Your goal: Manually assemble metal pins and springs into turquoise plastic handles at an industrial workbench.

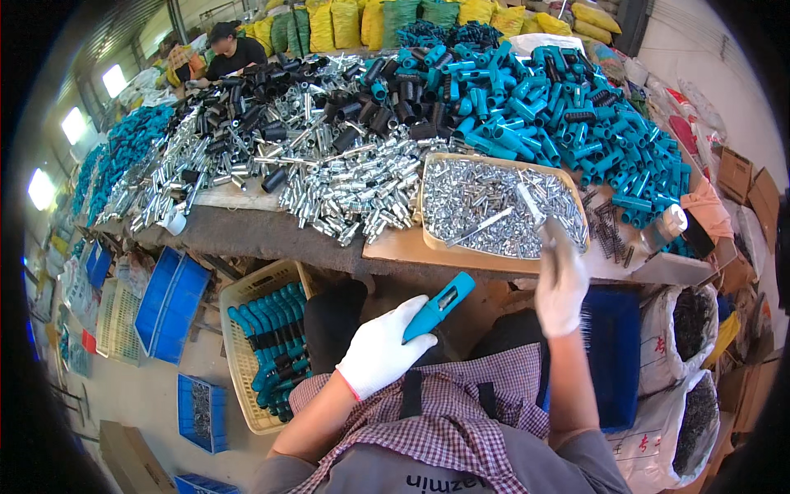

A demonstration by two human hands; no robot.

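My left hand [383, 350], in a white glove, is closed around a teal plastic tool handle [441, 306]. The handle is tilted up to the right and has a long opening in its side. My right hand [563, 284], also gloved, reaches over the near right edge of a shallow tray [425, 202] full of small silvery metal parts [485, 189]. Its fingers are smeared by motion, close to a pale stick [529, 202] lying over the parts; I cannot make out whether they hold it. Another pale stick [480, 227] rests in the tray.
Behind the tray are heaped metal shafts [354, 185], black sleeves [378, 119] and teal handles [527, 107]. Springs [609, 235] and a white-capped bottle [668, 224] lie right. Below stand a crate [230, 362] of teal-and-black handles, blue bins [613, 354] and sacks [687, 420]. A person [234, 53] sits far left.
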